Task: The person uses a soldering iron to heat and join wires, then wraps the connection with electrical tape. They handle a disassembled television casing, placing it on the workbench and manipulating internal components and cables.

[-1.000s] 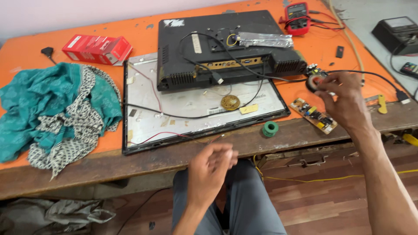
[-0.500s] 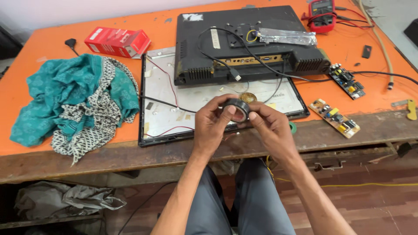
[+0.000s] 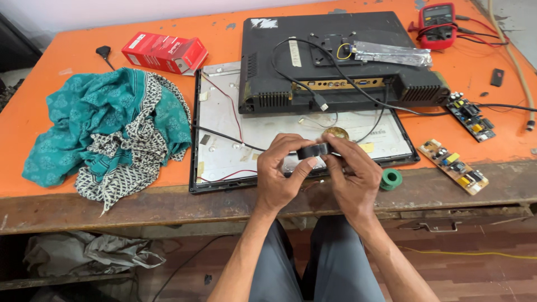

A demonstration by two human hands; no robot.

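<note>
Head view: we now have both hands on a black roll of tape (image 3: pixel 313 151), held up just above the near edge of the orange desk (image 3: pixel 67 67). A second ago the right hand (image 3: pixel 352 179) was out at the right side of the desk with the roll and the left hand (image 3: pixel 279 179) hung empty over the lap; now they meet in the middle, the left hand pinching the roll from its left side, the right hand's fingers curled over the top and right side. That looks to us like hunting for the tape's loose end, though the end itself is too small to see. Just behind the hands lies the opened flat panel (image 3: pixel 302 128) with its black back cover (image 3: pixel 341 56) resting tilted on the far half, thin wires running over the white sheet. A green tape roll (image 3: pixel 391 179) sits just right of the right hand, at the desk's front lip. Two bare circuit boards (image 3: pixel 454 166) lie further right, one close to the edge. A teal and patterned cloth (image 3: pixel 106 128) is heaped well to the left, a red box (image 3: pixel 165 52) behind it, a red meter (image 3: pixel 439 25) at the far right corner. Open room: the strip of desk front between cloth and panel, and the lap space below.
</note>
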